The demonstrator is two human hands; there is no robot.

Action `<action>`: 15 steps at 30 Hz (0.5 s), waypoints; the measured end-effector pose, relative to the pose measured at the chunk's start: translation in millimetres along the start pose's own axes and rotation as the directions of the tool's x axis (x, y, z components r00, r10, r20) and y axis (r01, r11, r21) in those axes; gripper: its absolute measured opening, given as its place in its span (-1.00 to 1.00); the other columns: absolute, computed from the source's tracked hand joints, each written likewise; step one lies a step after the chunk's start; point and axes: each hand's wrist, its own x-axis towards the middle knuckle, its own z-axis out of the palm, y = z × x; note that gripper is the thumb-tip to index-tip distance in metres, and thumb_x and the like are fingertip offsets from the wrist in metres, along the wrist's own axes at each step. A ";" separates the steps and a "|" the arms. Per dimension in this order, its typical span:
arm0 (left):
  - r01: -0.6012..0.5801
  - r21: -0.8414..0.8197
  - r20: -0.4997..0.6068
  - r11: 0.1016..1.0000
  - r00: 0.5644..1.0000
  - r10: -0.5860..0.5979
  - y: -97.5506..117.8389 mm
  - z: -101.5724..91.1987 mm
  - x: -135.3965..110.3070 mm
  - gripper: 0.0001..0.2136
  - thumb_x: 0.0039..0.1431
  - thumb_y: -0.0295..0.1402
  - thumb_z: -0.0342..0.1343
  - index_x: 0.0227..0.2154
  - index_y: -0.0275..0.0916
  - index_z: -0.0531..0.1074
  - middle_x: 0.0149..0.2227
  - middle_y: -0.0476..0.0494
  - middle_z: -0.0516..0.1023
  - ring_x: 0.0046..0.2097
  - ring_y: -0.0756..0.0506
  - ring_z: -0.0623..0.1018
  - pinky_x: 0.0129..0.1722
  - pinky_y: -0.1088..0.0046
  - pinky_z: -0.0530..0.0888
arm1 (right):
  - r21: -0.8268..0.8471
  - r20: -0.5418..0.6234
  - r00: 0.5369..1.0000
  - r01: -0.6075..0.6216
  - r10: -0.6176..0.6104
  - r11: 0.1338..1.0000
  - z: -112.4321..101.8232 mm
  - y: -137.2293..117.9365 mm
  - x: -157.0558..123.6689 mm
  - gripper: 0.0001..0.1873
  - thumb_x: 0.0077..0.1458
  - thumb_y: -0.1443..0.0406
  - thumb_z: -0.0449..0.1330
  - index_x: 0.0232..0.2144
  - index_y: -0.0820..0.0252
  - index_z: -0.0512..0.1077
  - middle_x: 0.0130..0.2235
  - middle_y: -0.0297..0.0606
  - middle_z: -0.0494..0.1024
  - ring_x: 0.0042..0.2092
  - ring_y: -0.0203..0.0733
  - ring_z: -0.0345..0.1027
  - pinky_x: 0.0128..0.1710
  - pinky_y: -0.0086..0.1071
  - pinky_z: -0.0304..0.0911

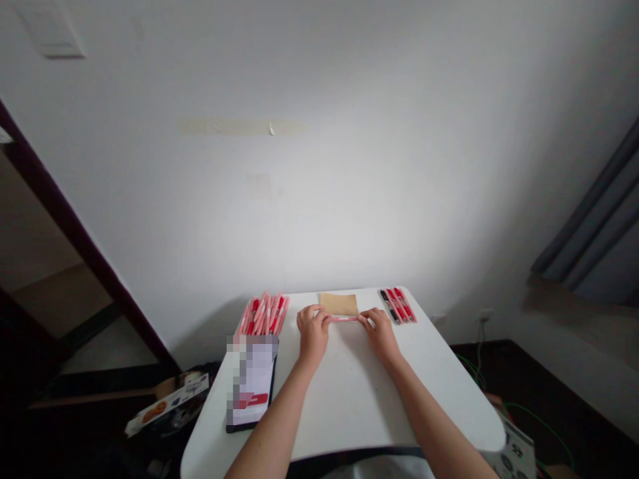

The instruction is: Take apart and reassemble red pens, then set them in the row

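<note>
My left hand [313,327] and my right hand [379,328] hold the two ends of one pink pen [344,319], level over the far middle of the white table [349,399]. Both hands pinch it with curled fingers. Just behind the pen lies a small brown paper envelope [339,303]. A pile of several pink and red pens [263,313] lies to the left of my left hand. A smaller row of red and black pens [398,305] lies to the right of my right hand.
A dark tablet or box with a blurred label [251,382] lies on the table's left part. On the floor at the left is a printed carton [167,404]. A grey curtain [599,233] hangs at the right, with green cables [524,412] on the floor below.
</note>
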 end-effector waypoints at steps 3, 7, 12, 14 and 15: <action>0.016 0.014 0.007 1.000 1.000 -0.016 -1.3 0.9 -0.4 -0.90 0.13 -0.38 0.08 -0.40 -0.16 0.51 -0.16 -0.13 0.46 -0.04 -0.15 0.36 0.05 0.15 0.29 | 0.032 -0.012 1.000 0.024 -0.024 0.999 -1.0 -2.0 0.2 -0.62 0.14 0.00 0.08 -0.19 0.12 0.46 -0.28 -0.19 0.51 -0.20 -0.09 0.33 -0.16 -0.25 0.20; 0.011 0.013 0.007 1.000 1.000 -0.011 -1.2 1.4 -0.1 -0.90 0.12 -0.37 0.09 -0.40 -0.17 0.51 -0.16 -0.13 0.46 -0.05 -0.15 0.36 0.04 0.16 0.30 | 0.045 -0.009 0.999 0.049 -0.049 0.998 -1.6 -3.7 0.7 -0.70 0.14 0.06 0.12 -0.24 0.11 0.47 -0.29 -0.20 0.49 -0.20 -0.10 0.34 -0.16 -0.26 0.20; -0.004 -0.014 -0.018 1.000 1.000 0.004 0.3 -0.1 0.7 -0.90 0.11 -0.37 0.10 -0.42 -0.17 0.52 -0.16 -0.14 0.46 -0.05 -0.15 0.36 0.03 0.17 0.32 | 0.054 0.007 0.999 0.051 -0.051 0.997 -1.9 -4.2 0.8 -0.73 0.17 0.09 0.09 -0.31 0.10 0.49 -0.30 -0.20 0.50 -0.21 -0.10 0.33 -0.18 -0.27 0.19; -0.006 -0.020 -0.021 1.000 1.000 0.006 0.6 -0.6 1.0 -0.92 0.09 -0.39 0.12 -0.42 -0.16 0.52 -0.16 -0.13 0.46 -0.04 -0.15 0.36 0.03 0.17 0.32 | 0.056 0.010 0.999 0.043 -0.044 0.997 -2.3 -4.5 0.5 -0.72 0.18 0.09 0.08 -0.31 0.09 0.50 -0.30 -0.19 0.50 -0.22 -0.10 0.32 -0.19 -0.27 0.18; -0.006 -0.022 -0.020 1.000 1.000 0.005 0.7 -0.8 1.2 -0.92 0.09 -0.40 0.13 -0.43 -0.16 0.53 -0.17 -0.13 0.46 -0.04 -0.15 0.36 0.03 0.17 0.32 | 0.058 0.011 0.999 0.039 -0.039 0.998 -2.4 -4.6 0.3 -0.71 0.18 0.09 0.07 -0.32 0.09 0.50 -0.31 -0.19 0.50 -0.22 -0.10 0.31 -0.19 -0.27 0.18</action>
